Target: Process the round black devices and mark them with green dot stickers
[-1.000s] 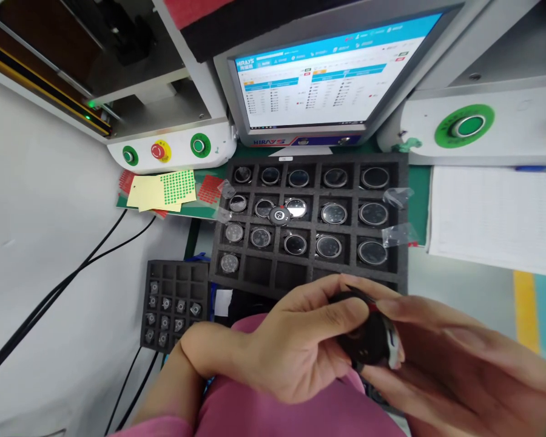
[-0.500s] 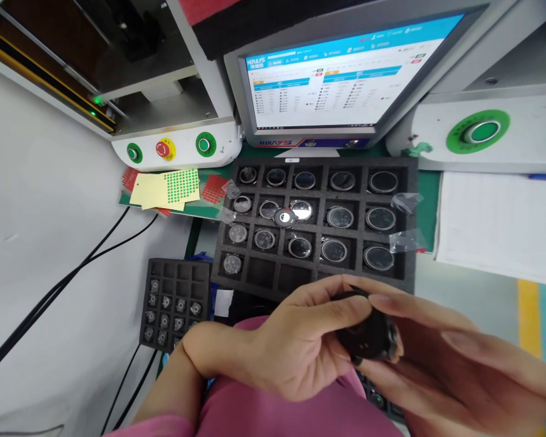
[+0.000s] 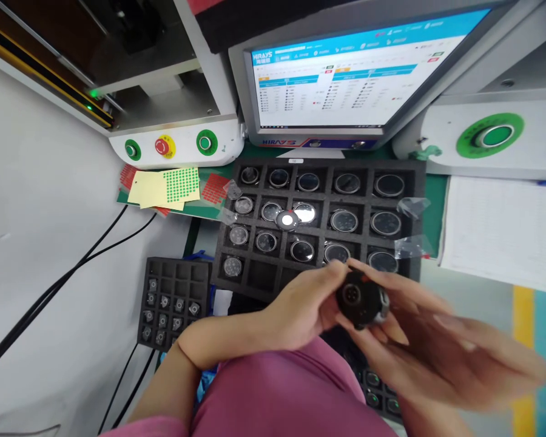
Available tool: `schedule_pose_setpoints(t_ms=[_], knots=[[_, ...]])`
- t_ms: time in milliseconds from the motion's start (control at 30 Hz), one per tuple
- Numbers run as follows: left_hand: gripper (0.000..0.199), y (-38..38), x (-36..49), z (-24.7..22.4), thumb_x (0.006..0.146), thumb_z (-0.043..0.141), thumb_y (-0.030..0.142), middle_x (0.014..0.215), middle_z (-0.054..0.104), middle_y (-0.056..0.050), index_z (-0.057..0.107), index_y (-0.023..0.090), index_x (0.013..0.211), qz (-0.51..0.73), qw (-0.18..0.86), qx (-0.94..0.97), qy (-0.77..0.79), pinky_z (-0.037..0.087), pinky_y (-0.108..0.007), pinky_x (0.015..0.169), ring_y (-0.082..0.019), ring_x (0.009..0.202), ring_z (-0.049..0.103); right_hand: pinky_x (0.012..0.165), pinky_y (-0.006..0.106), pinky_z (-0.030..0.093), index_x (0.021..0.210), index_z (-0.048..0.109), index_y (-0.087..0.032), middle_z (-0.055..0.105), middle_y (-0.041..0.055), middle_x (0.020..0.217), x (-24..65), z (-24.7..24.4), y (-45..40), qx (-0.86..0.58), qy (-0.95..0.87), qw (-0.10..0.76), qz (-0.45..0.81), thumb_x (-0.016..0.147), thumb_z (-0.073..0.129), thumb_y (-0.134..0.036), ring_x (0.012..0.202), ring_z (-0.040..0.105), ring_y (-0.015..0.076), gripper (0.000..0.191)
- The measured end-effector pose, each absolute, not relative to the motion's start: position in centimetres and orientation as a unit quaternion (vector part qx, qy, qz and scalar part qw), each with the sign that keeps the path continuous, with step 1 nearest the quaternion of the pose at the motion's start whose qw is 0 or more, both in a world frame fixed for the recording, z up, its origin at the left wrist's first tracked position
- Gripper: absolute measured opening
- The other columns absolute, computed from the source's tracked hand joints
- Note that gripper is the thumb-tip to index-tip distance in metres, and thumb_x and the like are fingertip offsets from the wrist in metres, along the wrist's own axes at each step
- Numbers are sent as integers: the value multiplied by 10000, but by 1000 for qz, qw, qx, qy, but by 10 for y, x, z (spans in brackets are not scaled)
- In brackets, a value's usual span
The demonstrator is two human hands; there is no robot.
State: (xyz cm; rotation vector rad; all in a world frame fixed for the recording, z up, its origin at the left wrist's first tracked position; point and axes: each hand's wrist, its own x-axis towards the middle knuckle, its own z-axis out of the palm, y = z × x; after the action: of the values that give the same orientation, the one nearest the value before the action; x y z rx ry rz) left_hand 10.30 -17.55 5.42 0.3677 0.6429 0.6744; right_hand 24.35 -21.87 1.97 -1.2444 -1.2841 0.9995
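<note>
Between my two hands, above the near edge of the foam tray, is a black round watch case (image 3: 361, 300). Its back with a round sensor window faces up toward me. My left hand (image 3: 303, 306) grips it from the left, the thumb at its upper edge. Around its right side are the fingers of my right hand (image 3: 430, 343), partly blurred. The dark foam tray (image 3: 215, 267) holds round watch cases with shiny dark faces, such as this one (image 3: 344, 221). A small round black disc with a bright centre (image 3: 287, 220) rests across a divider.
Behind the tray stand a monitor (image 3: 323, 91) and machine panels with green buttons (image 3: 495, 136) and a red stop button (image 3: 162, 145). Sticker sheets (image 3: 182, 184) lie left, paper (image 3: 486, 230) right. A smaller foam tray (image 3: 177, 271) with small parts sits lower left; cables (image 3: 73, 270) hang beside it.
The watch case has turned, so its sensor back now shows toward me, and it has risen slightly. My left thumb has come off its top surface. The view has shifted a little.
</note>
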Motion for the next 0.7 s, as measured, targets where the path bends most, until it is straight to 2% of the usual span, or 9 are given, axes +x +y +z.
schedule_pose_setpoints(t_ms=[67, 133, 200, 233, 300, 367, 467, 700], knots=[[702, -164, 91, 47, 851, 410, 762, 826, 685, -81, 650, 138, 1062, 294, 796, 362, 386, 511, -326, 741, -196, 761, 646, 714, 366, 671, 1318, 502, -324, 652, 75, 1241, 234, 17, -210, -487, -539, 562, 395, 815, 747, -147, 1002, 706, 260, 587], [566, -149, 74, 39, 922, 467, 615, 1043, 696, -124, 621, 144, 1195, 266, 599, 572, 493, 479, -388, 926, -241, 975, 642, 836, 429, 650, 1314, 459, -324, 636, 58, 1247, 227, 18, -202, -482, -520, 614, 346, 760, 748, -23, 1097, 670, 263, 694], [443, -133, 57, 29, 908, 602, 456, 1206, 653, -153, 624, 138, 1215, 214, 367, 719, 551, 425, -428, 1031, -286, 1138, 581, 875, 438, 636, 1250, 484, -295, 647, 55, 1198, 223, 19, -195, -508, -490, 638, 309, 744, 752, -3, 1086, 673, 251, 643], [437, -125, 50, 23, 880, 658, 406, 1245, 635, -160, 624, 131, 1219, 177, 283, 760, 558, 429, -436, 1037, -303, 1173, 558, 877, 426, 635, 1209, 498, -278, 656, 56, 1169, 223, 20, -194, -518, -479, 640, 303, 742, 757, -9, 1063, 682, 243, 598], [478, -111, 42, 12, 830, 730, 332, 1277, 616, -157, 608, 130, 1246, 95, 186, 806, 554, 481, -428, 985, -317, 1184, 549, 877, 409, 634, 1154, 500, -265, 663, 54, 1143, 224, 20, -194, -530, -469, 637, 306, 740, 767, -34, 1036, 692, 231, 544], [514, -101, 40, 6, 812, 753, 287, 1283, 611, -142, 583, 139, 1274, 26, 149, 823, 548, 533, -393, 892, -308, 1161, 566, 855, 396, 640, 1124, 492, -254, 662, 62, 1144, 226, 17, -196, -537, -464, 631, 312, 737, 778, -57, 1034, 694, 233, 520], [459, -92, 44, 7, 847, 714, 237, 1265, 613, -129, 567, 150, 1274, -37, 146, 831, 536, 552, -350, 820, -286, 1147, 581, 818, 368, 649, 1106, 485, -240, 668, 72, 1137, 231, 10, -202, -540, -458, 632, 316, 724, 791, -60, 1044, 692, 240, 521], [344, -74, 50, 18, 801, 756, 192, 1093, 661, -150, 627, 81, 1100, -76, 173, 851, 491, 528, -409, 898, -308, 1046, 635, 749, 298, 654, 1117, 489, -236, 691, 78, 1118, 239, 2, -206, -534, -474, 618, 328, 732, 791, -83, 1026, 702, 227, 513]])
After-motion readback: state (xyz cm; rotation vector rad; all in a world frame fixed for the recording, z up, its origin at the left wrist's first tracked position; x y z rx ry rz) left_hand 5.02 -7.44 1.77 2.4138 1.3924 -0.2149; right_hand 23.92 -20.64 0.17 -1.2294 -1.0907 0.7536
